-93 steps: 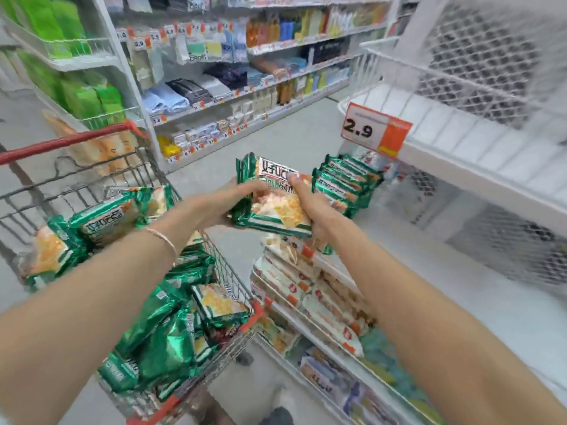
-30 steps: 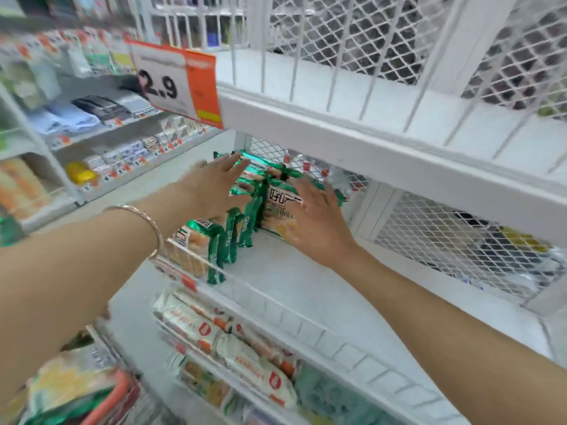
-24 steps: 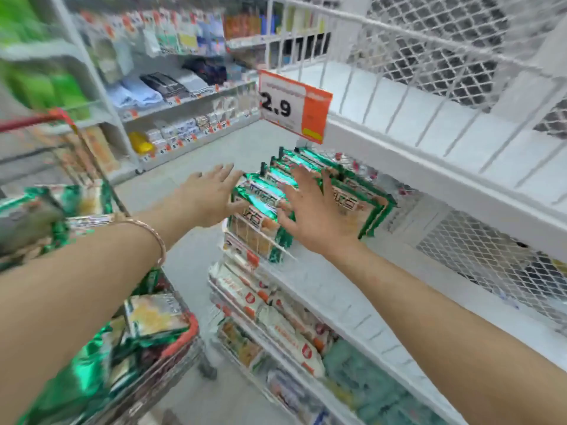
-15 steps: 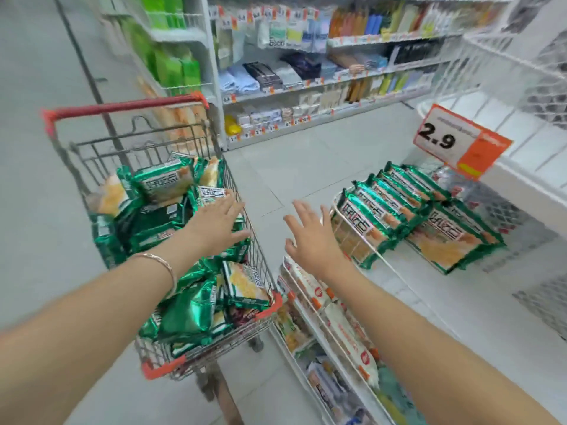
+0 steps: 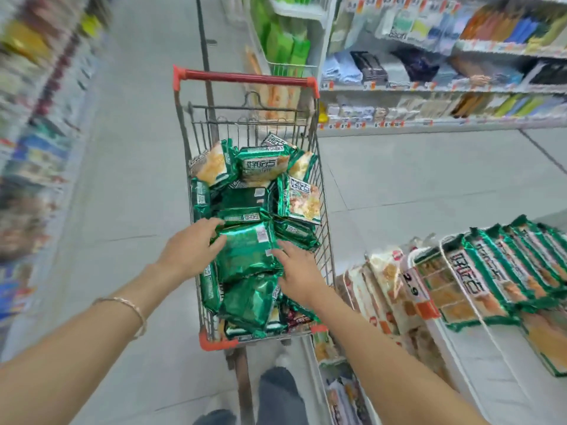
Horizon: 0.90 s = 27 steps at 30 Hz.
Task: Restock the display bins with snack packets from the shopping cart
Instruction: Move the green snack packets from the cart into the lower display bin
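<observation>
Over the cart point(image 5: 322, 191), where half a second ago only the left hand hung above the pile and the right was still out by the bin, both hands are now down among the packets. At the left of the pile, the left hand point(image 5: 190, 248) lies with fingers spread and lightly curled on the left edge of a top packet point(image 5: 245, 251); a thin bracelet point(image 5: 135, 311) rings that wrist. That packet is glossy green foil, back side up, with a small white label at its right corner, crinkled and catching light. It sits on the heap near the cart's near end, the red corner guard just below it. Further back in the cart other packets point(image 5: 264, 165) show their fronts: green borders, a white panel with dark lettering, a yellowish snack picture. The right hand point(image 5: 299, 271) presses open, fingers splayed, against the packet's right edge, so the two hands flank it without closing round it. At the right edge, the bin point(image 5: 460, 289) holds a row of the same packets point(image 5: 503, 271) standing on edge behind its white wire front, beside a 2.9 price tag point(image 5: 412, 285).
</observation>
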Each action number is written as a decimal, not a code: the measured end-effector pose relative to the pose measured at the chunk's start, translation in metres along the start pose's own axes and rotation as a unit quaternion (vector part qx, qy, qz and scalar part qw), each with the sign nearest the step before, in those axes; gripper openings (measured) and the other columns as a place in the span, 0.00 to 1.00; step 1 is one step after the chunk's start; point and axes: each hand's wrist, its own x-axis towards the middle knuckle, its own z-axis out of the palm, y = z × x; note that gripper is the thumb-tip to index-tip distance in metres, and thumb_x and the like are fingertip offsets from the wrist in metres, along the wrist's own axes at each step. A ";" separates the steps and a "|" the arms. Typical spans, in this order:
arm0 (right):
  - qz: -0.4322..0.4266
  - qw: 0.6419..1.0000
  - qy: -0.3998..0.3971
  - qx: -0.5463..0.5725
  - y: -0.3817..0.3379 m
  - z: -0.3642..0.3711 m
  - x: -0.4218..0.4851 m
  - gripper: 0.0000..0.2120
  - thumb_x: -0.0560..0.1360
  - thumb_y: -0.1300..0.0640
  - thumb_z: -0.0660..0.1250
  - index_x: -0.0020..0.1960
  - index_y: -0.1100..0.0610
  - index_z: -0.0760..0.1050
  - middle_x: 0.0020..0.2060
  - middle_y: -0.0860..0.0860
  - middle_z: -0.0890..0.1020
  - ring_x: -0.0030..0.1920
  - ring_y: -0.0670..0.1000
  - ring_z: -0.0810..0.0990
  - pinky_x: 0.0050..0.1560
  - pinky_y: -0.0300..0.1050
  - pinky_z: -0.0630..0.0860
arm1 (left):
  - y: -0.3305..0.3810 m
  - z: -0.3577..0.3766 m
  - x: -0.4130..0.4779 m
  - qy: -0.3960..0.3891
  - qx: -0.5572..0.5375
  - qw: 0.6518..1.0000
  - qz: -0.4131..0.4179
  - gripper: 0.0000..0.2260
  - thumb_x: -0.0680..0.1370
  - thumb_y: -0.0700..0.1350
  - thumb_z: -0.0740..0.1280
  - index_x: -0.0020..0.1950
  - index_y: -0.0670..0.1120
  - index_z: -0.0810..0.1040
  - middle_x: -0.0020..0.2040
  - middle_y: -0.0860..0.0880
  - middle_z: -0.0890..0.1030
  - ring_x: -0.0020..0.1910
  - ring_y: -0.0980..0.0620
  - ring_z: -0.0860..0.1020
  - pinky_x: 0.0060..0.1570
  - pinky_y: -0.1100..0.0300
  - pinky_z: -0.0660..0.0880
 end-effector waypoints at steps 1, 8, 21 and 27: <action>-0.011 1.000 -0.020 -0.002 -0.005 0.005 0.013 0.38 0.76 0.55 0.69 0.80 0.49 0.54 0.81 0.53 0.48 0.81 0.57 0.44 0.78 0.64 0.49 | -0.004 0.003 -0.006 0.000 -0.007 1.000 -0.016 0.20 0.83 0.54 0.58 0.74 0.50 0.68 0.58 0.49 0.78 0.52 0.48 0.78 0.51 0.49 0.77; -0.107 0.993 -0.010 -0.052 -0.012 0.013 0.058 0.31 0.82 0.58 0.64 0.81 0.49 0.54 0.81 0.52 0.52 0.79 0.59 0.50 0.75 0.62 0.60 | -0.017 0.008 -0.028 0.062 -0.150 0.980 -0.116 0.15 0.83 0.51 0.60 0.69 0.50 0.73 0.56 0.51 0.79 0.48 0.52 0.78 0.50 0.54 0.75; 0.136 0.772 -0.294 0.547 0.036 -0.142 0.073 0.07 0.82 0.58 0.62 0.52 0.62 0.76 0.49 0.54 0.84 0.44 0.49 0.84 0.51 0.47 0.79 | 0.037 0.005 -0.003 -0.047 -0.485 0.853 -0.187 0.53 0.58 0.74 0.75 0.74 0.44 0.70 0.60 0.46 0.83 0.60 0.46 0.81 0.65 0.47 0.75; 0.153 0.744 -0.325 0.564 0.053 -0.115 0.083 0.16 0.79 0.53 0.68 0.62 0.60 0.70 0.58 0.56 0.76 0.59 0.58 0.78 0.69 0.58 0.70 | 0.036 0.001 0.002 -0.190 -0.543 0.796 -0.188 0.25 0.71 0.56 0.74 0.62 0.42 0.79 0.57 0.44 0.84 0.54 0.46 0.82 0.53 0.52 0.77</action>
